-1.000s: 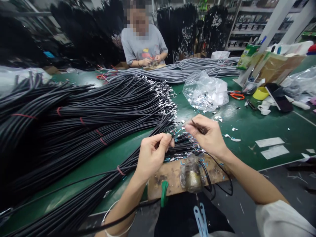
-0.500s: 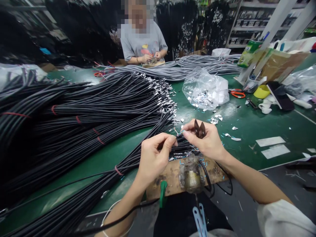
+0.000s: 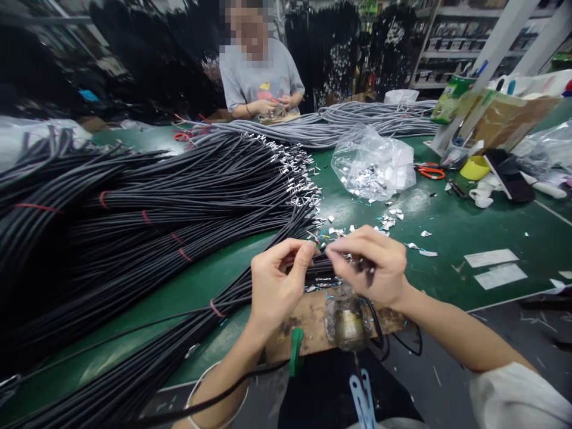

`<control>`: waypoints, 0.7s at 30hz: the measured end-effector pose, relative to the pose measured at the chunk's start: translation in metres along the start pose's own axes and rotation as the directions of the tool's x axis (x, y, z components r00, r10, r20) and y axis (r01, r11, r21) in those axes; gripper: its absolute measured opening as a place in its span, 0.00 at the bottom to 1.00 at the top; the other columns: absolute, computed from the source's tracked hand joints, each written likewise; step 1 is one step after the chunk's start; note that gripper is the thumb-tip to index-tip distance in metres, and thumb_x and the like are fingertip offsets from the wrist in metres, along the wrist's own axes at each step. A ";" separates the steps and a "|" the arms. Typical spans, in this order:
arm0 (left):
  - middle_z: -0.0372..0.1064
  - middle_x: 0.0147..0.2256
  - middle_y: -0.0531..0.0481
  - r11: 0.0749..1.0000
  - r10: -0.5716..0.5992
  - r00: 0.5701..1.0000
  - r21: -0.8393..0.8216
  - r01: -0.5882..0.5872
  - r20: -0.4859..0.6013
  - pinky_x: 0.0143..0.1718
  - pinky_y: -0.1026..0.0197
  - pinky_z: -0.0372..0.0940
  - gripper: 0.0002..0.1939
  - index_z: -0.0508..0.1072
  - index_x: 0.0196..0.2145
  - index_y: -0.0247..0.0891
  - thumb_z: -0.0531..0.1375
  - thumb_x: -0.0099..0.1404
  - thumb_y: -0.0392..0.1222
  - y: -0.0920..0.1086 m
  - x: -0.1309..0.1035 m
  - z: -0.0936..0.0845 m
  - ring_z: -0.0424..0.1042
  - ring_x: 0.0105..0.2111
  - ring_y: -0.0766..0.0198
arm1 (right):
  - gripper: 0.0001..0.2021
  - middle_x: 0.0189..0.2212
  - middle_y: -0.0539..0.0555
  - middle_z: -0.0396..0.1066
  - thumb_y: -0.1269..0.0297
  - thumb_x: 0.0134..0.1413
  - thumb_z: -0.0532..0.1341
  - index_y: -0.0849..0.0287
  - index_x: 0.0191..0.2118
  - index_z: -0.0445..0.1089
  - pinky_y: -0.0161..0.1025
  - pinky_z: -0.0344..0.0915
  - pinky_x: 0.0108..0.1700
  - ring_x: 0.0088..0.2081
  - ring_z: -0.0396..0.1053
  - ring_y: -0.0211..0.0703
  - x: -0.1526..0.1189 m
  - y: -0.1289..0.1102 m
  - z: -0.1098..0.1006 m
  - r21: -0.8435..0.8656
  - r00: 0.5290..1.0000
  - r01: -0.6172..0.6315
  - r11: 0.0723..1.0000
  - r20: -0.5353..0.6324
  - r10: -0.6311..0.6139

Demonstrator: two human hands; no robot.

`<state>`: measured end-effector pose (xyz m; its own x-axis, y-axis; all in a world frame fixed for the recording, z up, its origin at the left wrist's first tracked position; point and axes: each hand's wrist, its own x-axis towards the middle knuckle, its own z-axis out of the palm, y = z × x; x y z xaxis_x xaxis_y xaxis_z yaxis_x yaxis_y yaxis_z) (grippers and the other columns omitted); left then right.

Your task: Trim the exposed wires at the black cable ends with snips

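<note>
My left hand [image 3: 277,289] is closed, thumb and forefinger pinching the end of a black cable [image 3: 316,251]. Thin coloured wires [image 3: 322,236] show just past those fingertips. Close by on the right, my right hand [image 3: 379,262] is curled round small dark cutting nippers [image 3: 367,266], blurred and partly hidden by the fingers. Its thumb and forefinger meet near the cable's end; whether they touch a wire I cannot tell. Below both hands is a worn wooden board [image 3: 308,322] carrying a tape-wrapped metal device [image 3: 348,322].
Bundles of black cables [image 3: 214,208] with stripped ends cover the left side. Grey cables [image 3: 379,119] lie behind a clear plastic bag [image 3: 375,164] of scraps. Orange-handled scissors [image 3: 431,171], a phone [image 3: 509,174] and yellow tape [image 3: 475,168] are at right. A co-worker [image 3: 261,77] sits opposite.
My right hand has turned over, so the nippers' jaws that pointed up are now lower and mostly behind the fingers. The left hand has barely moved.
</note>
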<state>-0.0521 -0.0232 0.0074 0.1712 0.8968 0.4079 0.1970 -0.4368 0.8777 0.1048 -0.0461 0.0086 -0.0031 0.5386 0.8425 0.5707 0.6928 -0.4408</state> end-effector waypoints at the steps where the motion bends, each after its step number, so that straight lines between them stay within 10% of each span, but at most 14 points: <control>1: 0.68 0.21 0.54 1.000 0.002 1.000 -0.011 -0.003 -0.007 0.20 0.71 0.59 0.10 0.74 0.27 0.34 0.58 0.62 0.41 0.000 0.000 0.000 0.65 0.20 0.72 | 0.02 0.24 0.49 0.70 0.72 0.49 0.64 0.61 0.30 0.74 0.30 0.62 0.24 0.23 0.65 0.31 0.003 -0.002 -0.001 0.035 0.991 -0.130 0.991 -0.027 0.131; 7: 0.71 0.24 0.54 0.996 0.089 0.995 0.007 -0.089 -0.045 0.23 0.70 0.62 0.04 0.75 0.29 0.36 0.61 0.60 0.38 -0.002 -0.001 -0.001 0.68 0.23 0.71 | 0.04 0.23 0.50 0.71 0.68 0.50 0.63 0.60 0.31 0.76 0.32 0.59 0.24 0.23 0.65 0.33 0.009 -0.002 -0.002 0.279 0.892 -0.448 0.849 0.202 0.404; 21: 0.70 0.25 0.54 0.985 0.147 0.988 0.096 -0.142 -0.055 0.24 0.68 0.62 0.01 0.75 0.29 0.37 0.63 0.57 0.36 -0.003 -0.004 0.002 0.67 0.24 0.70 | 0.05 0.24 0.50 0.72 0.75 0.45 0.62 0.61 0.29 0.75 0.31 0.64 0.26 0.24 0.66 0.32 0.005 -0.003 0.003 0.122 0.982 -0.173 0.977 0.094 0.162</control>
<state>-0.0518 -0.0260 0.0027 0.1449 0.8251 0.5460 0.2623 -0.5641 0.7829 0.1009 -0.0442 0.0127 0.0120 0.6862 0.7273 0.4584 0.6427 -0.6139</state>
